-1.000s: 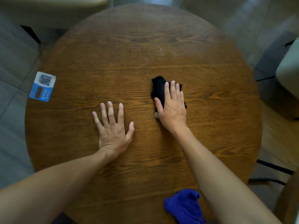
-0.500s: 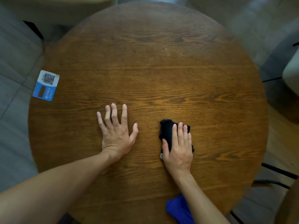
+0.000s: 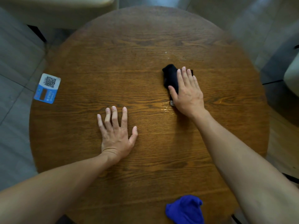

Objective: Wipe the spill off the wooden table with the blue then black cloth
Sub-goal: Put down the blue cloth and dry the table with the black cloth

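Two cloths: right hand (image 3: 188, 92), fingers together, presses black cloth (image 3: 170, 76); blue cloth (image 3: 185, 209) at near edge; left hand (image 3: 115, 135) splayed flat mid-table (image 3: 145, 38).

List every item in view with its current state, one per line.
black cloth: bunched, pressed flat under right hand
blue cloth: crumpled, untouched at near table edge
left hand: flat on wood, fingers spread, holding nothing
wooden table: wet sheen by the right hand
QR card: flat at left edge

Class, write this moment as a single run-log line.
phase: black-cloth wipe | right hand flat on black cloth | left hand flat on wooden table | blue cloth near edge
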